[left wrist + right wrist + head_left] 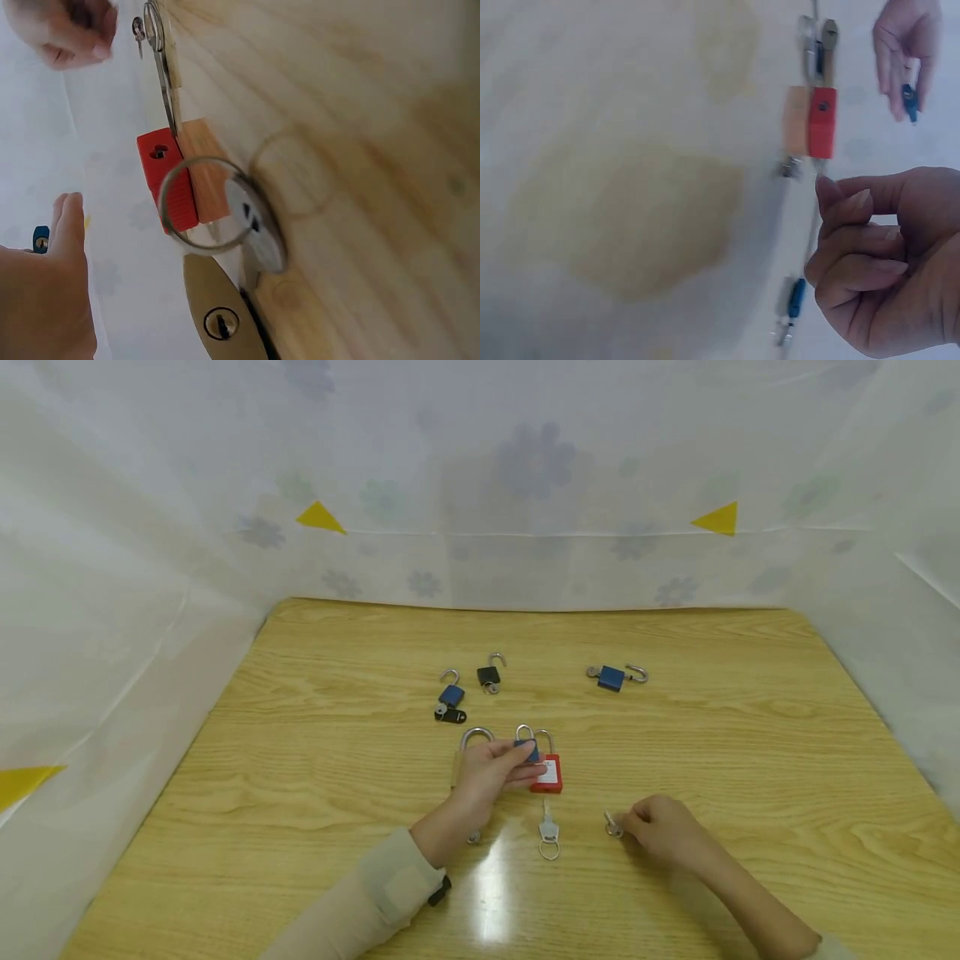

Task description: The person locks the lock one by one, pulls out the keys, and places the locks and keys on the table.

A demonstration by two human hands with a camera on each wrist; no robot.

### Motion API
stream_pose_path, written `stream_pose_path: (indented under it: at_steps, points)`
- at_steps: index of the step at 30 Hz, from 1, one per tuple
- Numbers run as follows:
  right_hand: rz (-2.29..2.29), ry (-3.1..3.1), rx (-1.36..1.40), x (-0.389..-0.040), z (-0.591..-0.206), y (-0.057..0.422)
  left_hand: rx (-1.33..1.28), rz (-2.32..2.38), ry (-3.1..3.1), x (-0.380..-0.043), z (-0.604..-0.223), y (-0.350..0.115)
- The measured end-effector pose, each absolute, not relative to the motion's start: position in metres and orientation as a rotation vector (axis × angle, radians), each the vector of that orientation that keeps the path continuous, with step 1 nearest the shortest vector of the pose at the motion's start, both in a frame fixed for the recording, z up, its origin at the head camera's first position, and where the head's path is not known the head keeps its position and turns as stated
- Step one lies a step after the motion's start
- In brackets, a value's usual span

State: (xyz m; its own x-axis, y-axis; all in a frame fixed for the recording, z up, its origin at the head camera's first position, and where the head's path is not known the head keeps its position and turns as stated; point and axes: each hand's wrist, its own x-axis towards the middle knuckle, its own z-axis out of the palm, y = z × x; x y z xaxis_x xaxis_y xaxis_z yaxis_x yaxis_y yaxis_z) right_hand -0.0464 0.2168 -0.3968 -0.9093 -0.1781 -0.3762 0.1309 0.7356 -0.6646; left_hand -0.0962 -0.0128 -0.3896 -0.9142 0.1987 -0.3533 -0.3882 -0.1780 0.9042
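Observation:
My left hand (483,777) holds a small blue padlock (528,748) between thumb and fingers, its shackle pointing up, above the table. Behind it, partly hidden, stands a red padlock (553,775) with a white label. A large brass padlock (457,767) is mostly covered by the left hand; its keyhole end shows in the left wrist view. My right hand (663,831) hovers low over the table with curled fingers, thumb and forefinger together. A small key on a ring (613,827) lies just left of its fingertips, seemingly apart from them.
A large silver key (549,833) lies before the red padlock; another ringed key (259,225) lies near the brass one. Farther back lie unlocked padlocks with keys: a blue one (452,695), a black one (488,676) and a blue one (611,678). Pale curtains surround the table.

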Motion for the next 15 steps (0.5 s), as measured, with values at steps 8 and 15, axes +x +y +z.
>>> stream_pose_path:
  at_steps: [8,15]
  points:
    - [-1.537,2.565,-0.168,-0.058,-0.376,0.199,-0.108,2.018,1.790,-0.093,-0.384,0.011]
    - [-1.799,2.567,-0.099,-0.060,-0.381,0.176,-0.066,1.935,1.866,-0.089,-0.381,0.030]
